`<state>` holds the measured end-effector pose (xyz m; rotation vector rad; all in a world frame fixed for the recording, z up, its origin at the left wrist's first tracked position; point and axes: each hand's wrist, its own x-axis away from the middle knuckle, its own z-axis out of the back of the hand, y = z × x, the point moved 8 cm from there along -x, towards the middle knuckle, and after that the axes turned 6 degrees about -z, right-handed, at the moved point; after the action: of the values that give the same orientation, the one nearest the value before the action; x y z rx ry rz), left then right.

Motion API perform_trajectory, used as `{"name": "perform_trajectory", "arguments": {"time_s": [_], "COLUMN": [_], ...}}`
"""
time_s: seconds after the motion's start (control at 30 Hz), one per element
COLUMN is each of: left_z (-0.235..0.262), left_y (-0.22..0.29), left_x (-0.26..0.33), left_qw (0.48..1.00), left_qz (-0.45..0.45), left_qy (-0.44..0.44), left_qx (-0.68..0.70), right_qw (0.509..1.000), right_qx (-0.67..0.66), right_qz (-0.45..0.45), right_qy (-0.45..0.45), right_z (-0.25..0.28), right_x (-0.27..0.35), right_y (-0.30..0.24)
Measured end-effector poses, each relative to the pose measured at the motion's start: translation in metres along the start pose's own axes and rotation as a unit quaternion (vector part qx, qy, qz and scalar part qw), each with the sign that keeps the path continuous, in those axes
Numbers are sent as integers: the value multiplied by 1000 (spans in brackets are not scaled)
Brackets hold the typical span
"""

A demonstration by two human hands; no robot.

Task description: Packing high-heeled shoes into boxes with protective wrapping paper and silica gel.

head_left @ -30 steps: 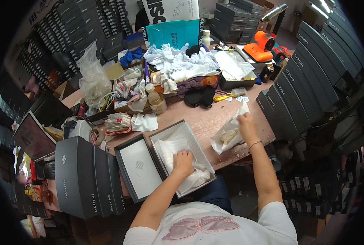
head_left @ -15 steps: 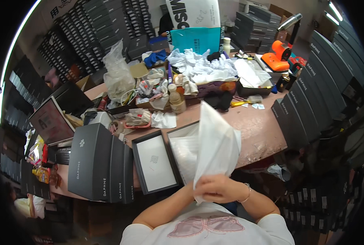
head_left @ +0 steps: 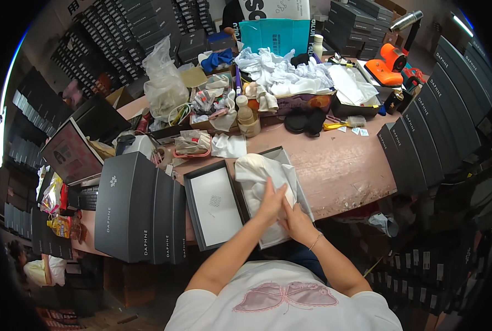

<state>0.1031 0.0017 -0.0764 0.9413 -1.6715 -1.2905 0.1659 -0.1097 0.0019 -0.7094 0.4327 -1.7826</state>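
Note:
A white, soft bag (head_left: 255, 170) lies bunched over the open grey shoe box (head_left: 308, 205); whatever it contains is hidden. My left hand (head_left: 272, 202) grips the bag from its near left side, fingers pointing away from me. Close against it, my right hand (head_left: 299, 222) pinches the bag's near right part, with some of its fingers out of sight. Just left of the box sits a dark-rimmed lid (head_left: 215, 205), its white inside facing up.
Dark shoe boxes (head_left: 125, 209) stand at the left, and more boxes (head_left: 403, 151) line the right. Behind are a bottle (head_left: 249, 120), a red basket (head_left: 192, 146), white crumpled cloths (head_left: 282, 71) and an orange device (head_left: 387, 66). A laptop screen (head_left: 72, 154) is at far left.
The white bag, held upright before, has come down over the box. Both hands have moved forward, away from my body, and now press on the bag there. The view has shifted slightly.

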Motion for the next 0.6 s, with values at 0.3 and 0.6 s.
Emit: {"name": "perform_trajectory", "arguments": {"time_s": [0.3, 0.6], "left_z": [-15, 0], "left_y": [3, 31], "left_x": [12, 13], "left_qw": [942, 999], "left_qz": [-107, -29], "left_qy": [37, -28], "left_qx": [-316, -35], "right_qw": [966, 868], "right_qx": [-200, -443], "right_qz": [-162, -33], "right_qy": [24, 221], "right_z": [33, -10], "right_x": [0, 9], "right_y": [122, 80]}}
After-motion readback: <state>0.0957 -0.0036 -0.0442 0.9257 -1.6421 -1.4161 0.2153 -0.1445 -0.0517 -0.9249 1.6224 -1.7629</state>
